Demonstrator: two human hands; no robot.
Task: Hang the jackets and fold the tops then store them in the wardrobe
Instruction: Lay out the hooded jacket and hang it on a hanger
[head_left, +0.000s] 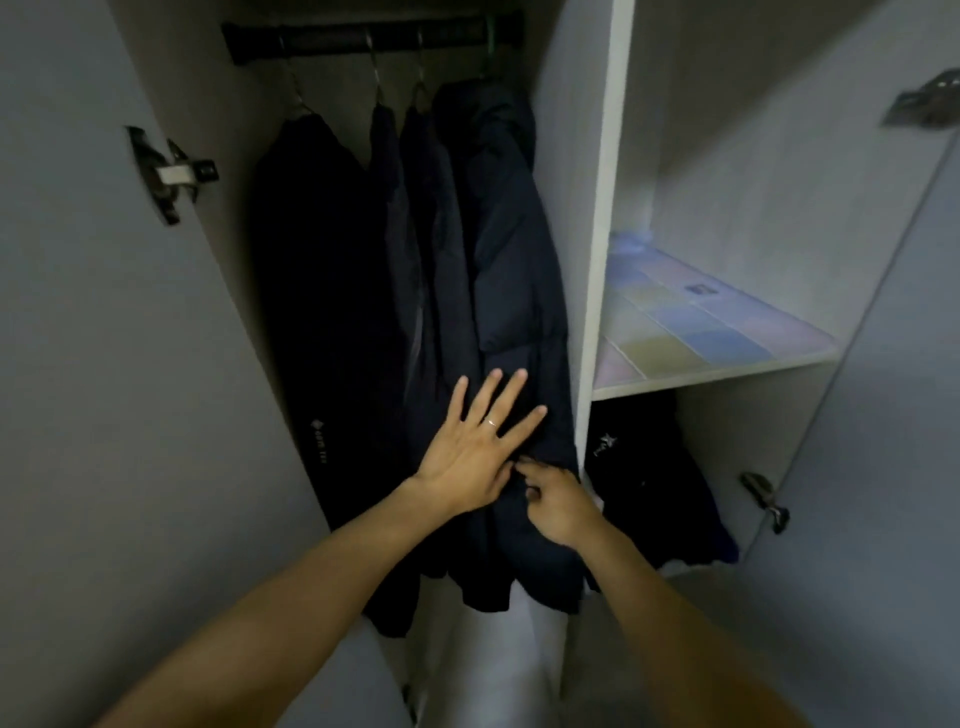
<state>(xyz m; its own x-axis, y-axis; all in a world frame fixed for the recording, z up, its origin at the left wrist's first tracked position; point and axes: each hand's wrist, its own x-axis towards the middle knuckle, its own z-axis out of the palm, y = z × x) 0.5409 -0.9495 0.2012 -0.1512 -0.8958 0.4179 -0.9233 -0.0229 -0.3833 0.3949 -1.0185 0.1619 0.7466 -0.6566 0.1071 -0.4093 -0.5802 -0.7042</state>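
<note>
Wardrobe door (78, 364) stood open, far left. Four dark jackets (332, 291) hung on rail (363, 39), upper centre. Left hand (475, 447) lay flat, fingers spread, on puffer jacket (511, 270). Right hand (558, 506), grip pinched on hem. Best: smooth downward, tuck hem inside divider (597, 260). Folded dark tops (654, 483) sat under shelf (717, 364), lower right.

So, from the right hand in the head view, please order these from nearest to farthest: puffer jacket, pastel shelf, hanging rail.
1. Puffer jacket: the right hand pinches its lower front edge.
2. Pastel shelf: up and to the right, in the next compartment.
3. Hanging rail: at the very top, above the jackets.
</note>
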